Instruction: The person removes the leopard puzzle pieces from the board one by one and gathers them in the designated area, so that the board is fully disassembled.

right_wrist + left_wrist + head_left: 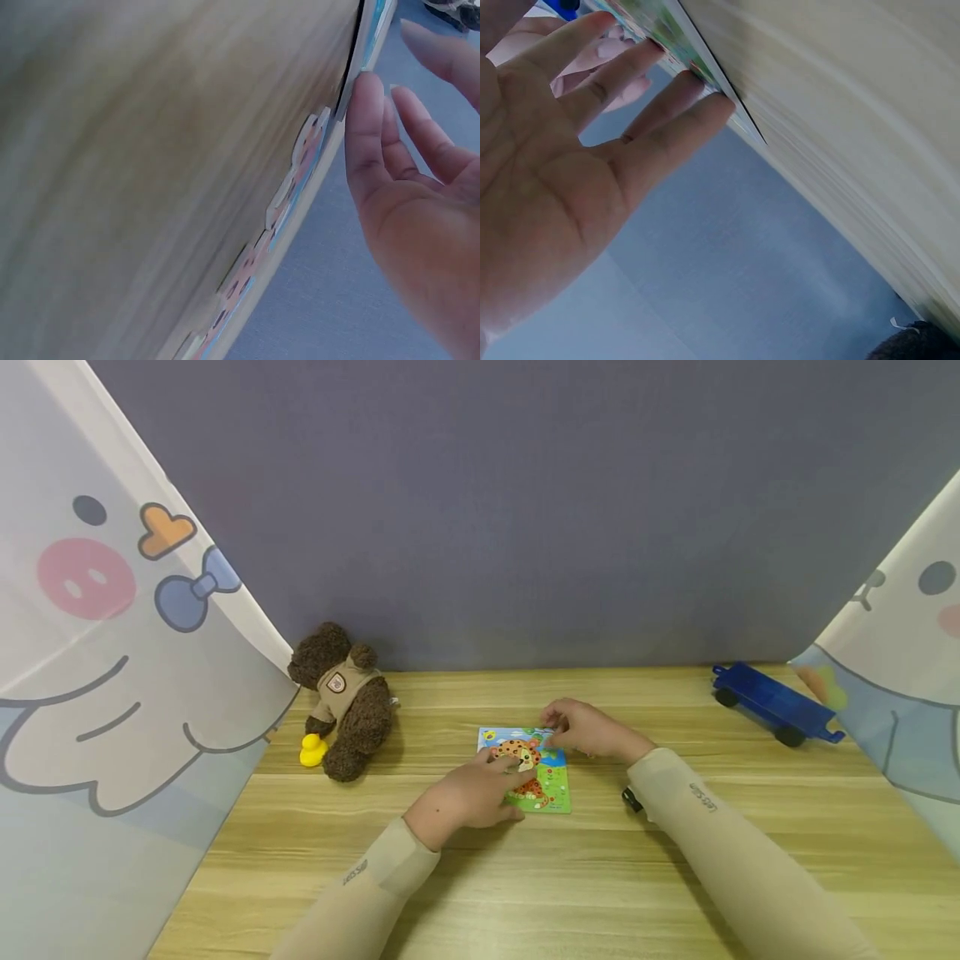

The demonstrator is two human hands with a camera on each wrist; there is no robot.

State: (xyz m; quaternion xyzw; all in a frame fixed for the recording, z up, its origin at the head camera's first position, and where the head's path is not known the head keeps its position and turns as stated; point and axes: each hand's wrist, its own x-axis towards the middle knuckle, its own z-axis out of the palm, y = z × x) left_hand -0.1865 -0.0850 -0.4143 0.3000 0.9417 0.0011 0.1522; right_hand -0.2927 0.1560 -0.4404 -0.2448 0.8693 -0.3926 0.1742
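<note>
A flat puzzle board (557,783) with a spotted leopard, blue sky and green grass lies on the wooden table. My left hand (472,793) reaches over its left and lower part, fingers spread and nearly straight, fingertips on the picture. In the left wrist view those fingertips meet the board close to its edge. At the upper right corner is my right hand (588,731), its fingers loosely bent and one fingertip at the edge. The right wrist view shows its thumb apart from the fingers, with nothing between, and spotted, wavy-edged puzzle pieces (300,161) low on the table.
A brown teddy bear (369,714) in a tan shirt leans at the back left, a yellow rubber duck (312,750) beside it. Towards the back right stands a blue toy wagon (776,697) with black wheels. A grey wall (525,527) and printed side curtains enclose the table (600,877).
</note>
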